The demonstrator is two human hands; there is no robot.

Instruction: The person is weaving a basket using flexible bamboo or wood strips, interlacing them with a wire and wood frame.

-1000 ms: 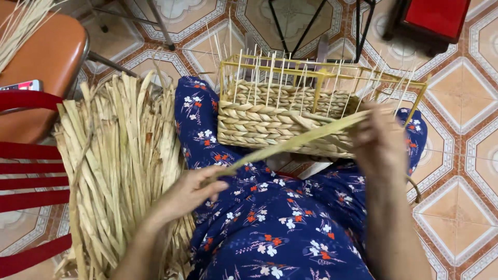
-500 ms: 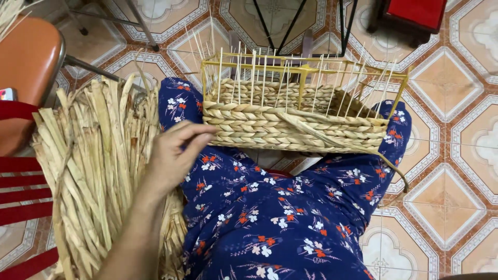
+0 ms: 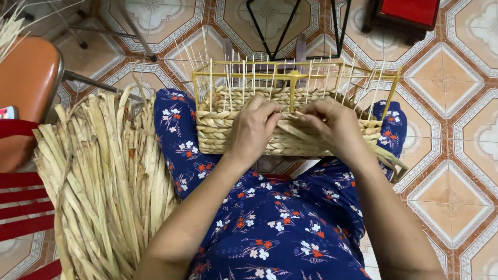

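Patterned orange-and-cream floor tiles (image 3: 441, 171) spread beneath a seated person in a dark blue flowered garment (image 3: 280, 228), with a half-woven rectangular basket of pale dried straw on a yellow wire frame (image 3: 218, 129) resting across the knees. The left hand (image 3: 252, 129) lies curled over the woven front wall, fingers pressed together against the top row. Just beside it, the right hand (image 3: 332, 123) pinches a flat straw strand (image 3: 290, 129) between thumb and fingertips, right at the rim. Judging by this, the weaving goes best if the strand is kept flat and snug, passing behind and before alternate upright stakes (image 3: 270, 78), while the left hand holds the finished rows down. Left of the left hand, well apart, lies a big bundle of loose dried straw strips (image 3: 104, 181). Beyond it sits an orange chair seat (image 3: 26, 88) bearing a small red-and-white flat packet (image 3: 8, 112) at the picture's edge; its label is too small to tell.
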